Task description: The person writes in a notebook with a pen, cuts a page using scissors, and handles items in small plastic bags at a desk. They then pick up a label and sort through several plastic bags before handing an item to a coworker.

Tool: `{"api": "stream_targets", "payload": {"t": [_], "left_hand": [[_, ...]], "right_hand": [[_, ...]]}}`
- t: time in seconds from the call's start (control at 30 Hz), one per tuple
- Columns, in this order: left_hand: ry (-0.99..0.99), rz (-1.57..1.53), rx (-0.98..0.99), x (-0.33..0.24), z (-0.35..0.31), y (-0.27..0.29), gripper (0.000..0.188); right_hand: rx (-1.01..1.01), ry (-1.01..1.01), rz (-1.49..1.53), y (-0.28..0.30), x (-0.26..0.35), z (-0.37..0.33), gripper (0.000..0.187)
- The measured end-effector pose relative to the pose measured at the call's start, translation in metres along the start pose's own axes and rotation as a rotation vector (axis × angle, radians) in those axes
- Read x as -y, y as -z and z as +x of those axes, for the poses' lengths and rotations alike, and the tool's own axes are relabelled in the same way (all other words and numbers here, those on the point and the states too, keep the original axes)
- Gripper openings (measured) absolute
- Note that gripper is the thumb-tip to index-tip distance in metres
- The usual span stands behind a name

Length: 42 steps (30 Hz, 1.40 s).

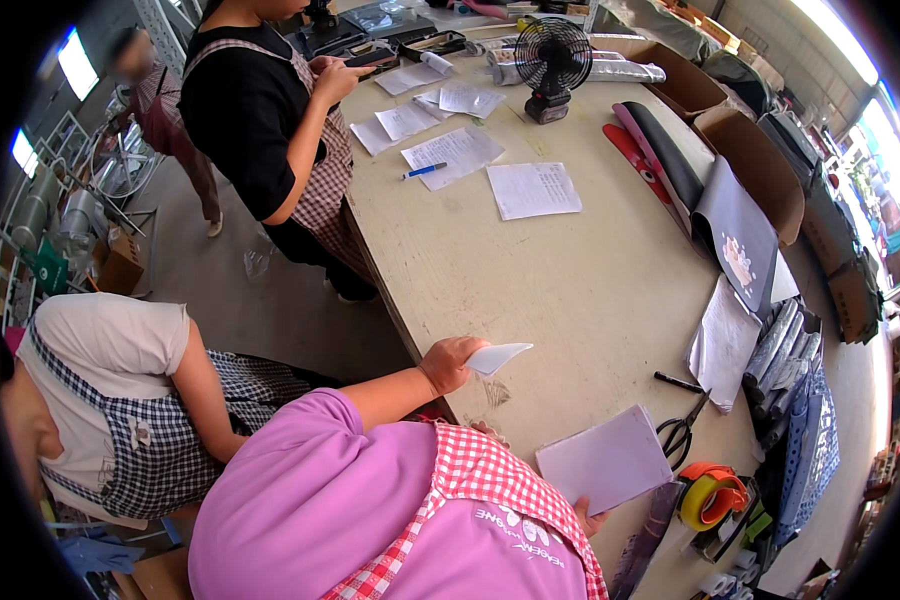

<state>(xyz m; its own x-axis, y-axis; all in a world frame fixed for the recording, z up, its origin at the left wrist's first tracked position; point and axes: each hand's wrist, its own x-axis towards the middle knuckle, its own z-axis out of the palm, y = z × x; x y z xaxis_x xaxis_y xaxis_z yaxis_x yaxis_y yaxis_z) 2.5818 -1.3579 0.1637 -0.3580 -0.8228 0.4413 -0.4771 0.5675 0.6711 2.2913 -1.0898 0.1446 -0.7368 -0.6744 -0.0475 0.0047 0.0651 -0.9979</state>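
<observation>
My left hand is closed on a small white piece of paper, held over the near left edge of the table; its fingertips are partly hidden. My right hand grips the lower edge of a pale stack of paper sheets, thumb on top, close to my apron. Just right of that stack lie black-handled scissors and a black marker. Rolls of orange and yellow tape sit further to the near right.
Handwritten sheets, a blue pen and a black fan are on the far table. Dark printed sheets and cardboard boxes line the right. Co-workers stand at the left, one holding a phone-like device.
</observation>
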Motion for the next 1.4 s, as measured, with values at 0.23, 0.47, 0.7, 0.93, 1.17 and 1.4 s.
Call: {"api": "stream_targets", "payload": {"t": [0.23, 0.47, 0.7, 0.93, 1.17, 1.4], "left_hand": [[0.004, 0.006, -0.007, 0.000, -0.003, -0.001, 0.024], [0.008, 0.013, -0.008, -0.002, -0.003, 0.000, 0.024], [0.023, -0.006, -0.001, -0.003, -0.005, -0.001, 0.024], [0.002, 0.011, -0.011, -0.004, -0.004, -0.002, 0.024], [0.004, 0.014, -0.015, -0.002, -0.005, -0.003, 0.025], [0.004, 0.010, -0.019, -0.005, -0.004, -0.002, 0.024]], "right_hand": [[0.105, -0.005, -0.037, 0.013, 0.004, 0.006, 0.042], [0.095, -0.007, 0.047, 0.014, -0.004, 0.006, 0.042], [0.092, 0.006, 0.022, 0.010, 0.006, 0.005, 0.042], [0.159, -0.027, -0.102, 0.006, 0.026, 0.003, 0.035], [0.173, -0.024, -0.034, 0.009, 0.021, 0.007, 0.041], [0.191, -0.066, -0.055, 0.013, 0.023, 0.008, 0.043]]}}
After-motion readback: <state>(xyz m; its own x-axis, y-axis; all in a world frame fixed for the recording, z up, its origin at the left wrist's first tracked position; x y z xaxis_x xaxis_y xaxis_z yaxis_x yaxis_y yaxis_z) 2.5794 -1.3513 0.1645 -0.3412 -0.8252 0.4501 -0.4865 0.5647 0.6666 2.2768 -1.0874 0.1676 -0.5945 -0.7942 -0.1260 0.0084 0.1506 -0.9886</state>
